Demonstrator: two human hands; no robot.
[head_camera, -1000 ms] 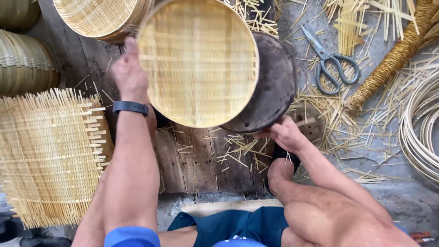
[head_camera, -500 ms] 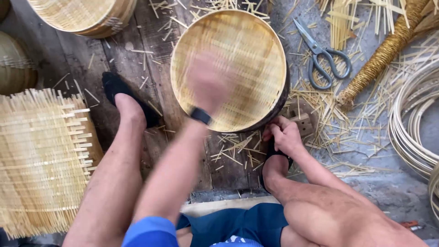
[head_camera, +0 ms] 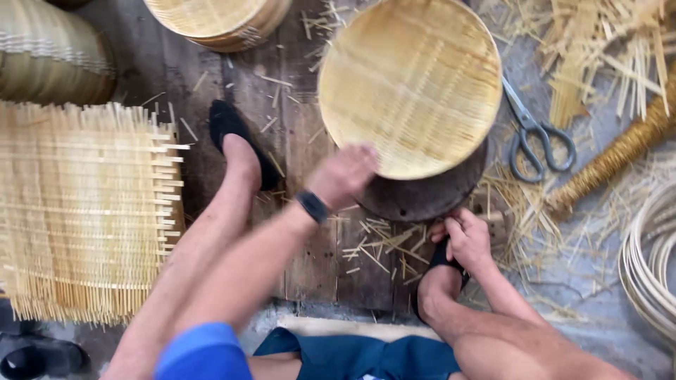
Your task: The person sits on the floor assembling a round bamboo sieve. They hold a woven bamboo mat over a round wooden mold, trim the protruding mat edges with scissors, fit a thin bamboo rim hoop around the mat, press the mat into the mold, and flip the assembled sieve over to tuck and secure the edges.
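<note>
The round woven bamboo tray [head_camera: 412, 81] lies with its pale weave facing up, resting on a dark round form [head_camera: 426, 193] that shows as a crescent under its lower right edge; both sit on a floor of worn wooden planks [head_camera: 296, 246] strewn with bamboo slivers. The left hand [head_camera: 343, 176] is at the tray's lower left rim, its grip bent over the edge and touching it, though blur hides whether the fingers truly clamp the rim or only press on it; a dark watch band [head_camera: 311, 206] circles that wrist. The right hand [head_camera: 466, 239] sits just below the dark form, near its lower edge, fingers curled in a loose clench beside the right foot; whether it grasps anything I cannot tell. The tray thus lies above and between the two hands, nearer the left. A left foot in a dark slipper [head_camera: 236, 141] rests on the planks just left of the tray. Grey-handled scissors [head_camera: 536, 137] lie just right of the tray, with a rope-wound stick [head_camera: 612, 158] beyond them and a coil of pale cane [head_camera: 648, 260] at the right edge. A square mat of loose woven strips [head_camera: 81, 211] lies well to the left, and another round basket [head_camera: 218, 21] sits at the top.
</note>
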